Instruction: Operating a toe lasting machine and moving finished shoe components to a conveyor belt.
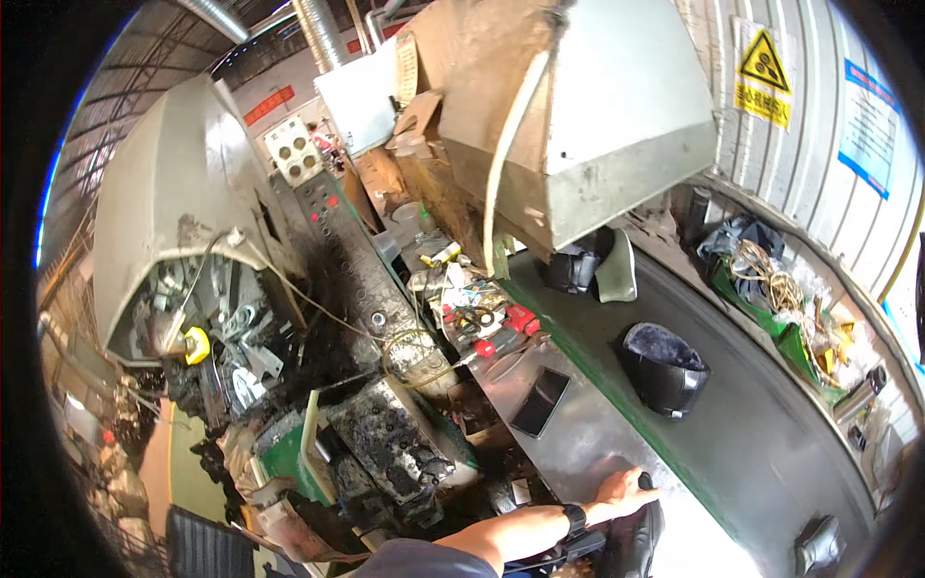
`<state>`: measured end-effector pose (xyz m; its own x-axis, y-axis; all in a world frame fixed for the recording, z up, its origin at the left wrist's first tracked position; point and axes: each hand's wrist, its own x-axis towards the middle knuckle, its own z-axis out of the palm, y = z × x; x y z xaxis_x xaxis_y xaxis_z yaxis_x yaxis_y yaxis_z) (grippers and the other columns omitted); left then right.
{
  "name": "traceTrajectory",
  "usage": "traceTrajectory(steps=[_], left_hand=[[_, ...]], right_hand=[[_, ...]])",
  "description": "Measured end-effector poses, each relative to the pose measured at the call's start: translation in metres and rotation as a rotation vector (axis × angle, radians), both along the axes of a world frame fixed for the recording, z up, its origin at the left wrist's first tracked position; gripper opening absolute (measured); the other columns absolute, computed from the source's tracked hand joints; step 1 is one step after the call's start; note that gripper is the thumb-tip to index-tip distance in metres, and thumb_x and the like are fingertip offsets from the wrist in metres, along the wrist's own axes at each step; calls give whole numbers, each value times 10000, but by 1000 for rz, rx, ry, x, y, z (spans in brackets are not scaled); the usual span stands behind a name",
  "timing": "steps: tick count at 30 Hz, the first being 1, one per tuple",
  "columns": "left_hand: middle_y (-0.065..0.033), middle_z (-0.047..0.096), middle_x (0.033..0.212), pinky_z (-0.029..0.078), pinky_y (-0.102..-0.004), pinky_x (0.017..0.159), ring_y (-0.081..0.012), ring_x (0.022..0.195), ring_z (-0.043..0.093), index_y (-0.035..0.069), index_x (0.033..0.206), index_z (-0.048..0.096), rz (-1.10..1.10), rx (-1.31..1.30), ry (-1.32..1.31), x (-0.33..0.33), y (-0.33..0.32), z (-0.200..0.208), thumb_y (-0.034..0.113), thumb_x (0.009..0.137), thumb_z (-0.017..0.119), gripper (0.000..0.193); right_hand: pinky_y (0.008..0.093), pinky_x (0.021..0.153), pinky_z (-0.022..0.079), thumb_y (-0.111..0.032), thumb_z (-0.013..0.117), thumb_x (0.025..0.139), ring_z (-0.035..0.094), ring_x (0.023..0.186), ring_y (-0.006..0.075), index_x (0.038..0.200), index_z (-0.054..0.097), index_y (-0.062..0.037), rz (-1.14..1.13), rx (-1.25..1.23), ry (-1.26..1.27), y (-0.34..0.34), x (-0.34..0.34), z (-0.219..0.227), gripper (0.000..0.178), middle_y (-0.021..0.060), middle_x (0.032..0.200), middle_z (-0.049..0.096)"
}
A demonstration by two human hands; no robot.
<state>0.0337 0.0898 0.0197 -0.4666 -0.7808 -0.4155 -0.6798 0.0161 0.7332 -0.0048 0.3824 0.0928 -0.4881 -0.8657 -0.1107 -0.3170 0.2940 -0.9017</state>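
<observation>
My left hand [624,493], with a dark band on its wrist, reaches in from the lower edge over a shiny metal tabletop [597,433]. Its fingers are closed around the upper end of a dark, glossy piece that looks like a black shoe [640,539]; its lower part runs out of the picture. A black phone [541,403] lies on the metal beyond this hand. My right hand is not in view. To the right, a black boot with a furry lining [665,371] stands on the dark conveyor belt [761,424].
Farther along the belt, more dark footwear [575,271] sits under a big pale hood [626,116]. Red-handled tools [506,332] clutter the table's far end. A grimy machine [395,443] stands left, near another hooded machine [183,202]. A small black item [820,546] lies on the belt nearby.
</observation>
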Motion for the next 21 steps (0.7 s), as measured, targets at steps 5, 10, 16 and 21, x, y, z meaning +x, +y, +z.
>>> traceTrajectory(steps=[5,10,16,21], left_hand=[[-260,702,1146,539,-469,914,-417,1090,675,-6,1236,633,112,22,117,41,1,21,634,812,713,772],[-259,710,1140,528,-443,944,-398,1113,677,-43,1190,655,251,-16,305,102,3,66,577,833,715,718],[-132,746,1054,519,-362,922,-228,1000,686,2,1135,688,710,-249,475,224,21,137,447,862,781,530],[-139,722,1074,509,-362,885,-217,1032,656,-19,1088,678,1090,-396,493,384,36,181,386,952,684,427]], right_hand=[[476,1147,394,-237,702,964,467,1372,386,1545,369,0,127,46,-82,-1,-21,18,710,256,1464,516],[426,1092,438,-384,620,1034,541,1278,288,1447,527,-28,-214,51,-893,-70,-34,32,553,172,1352,603],[370,1100,405,-353,691,996,548,1267,263,1387,613,-16,91,250,-418,-141,48,76,521,168,1347,639],[289,822,529,-88,743,947,662,926,139,1235,661,46,387,152,-535,-192,190,99,328,48,1011,731]])
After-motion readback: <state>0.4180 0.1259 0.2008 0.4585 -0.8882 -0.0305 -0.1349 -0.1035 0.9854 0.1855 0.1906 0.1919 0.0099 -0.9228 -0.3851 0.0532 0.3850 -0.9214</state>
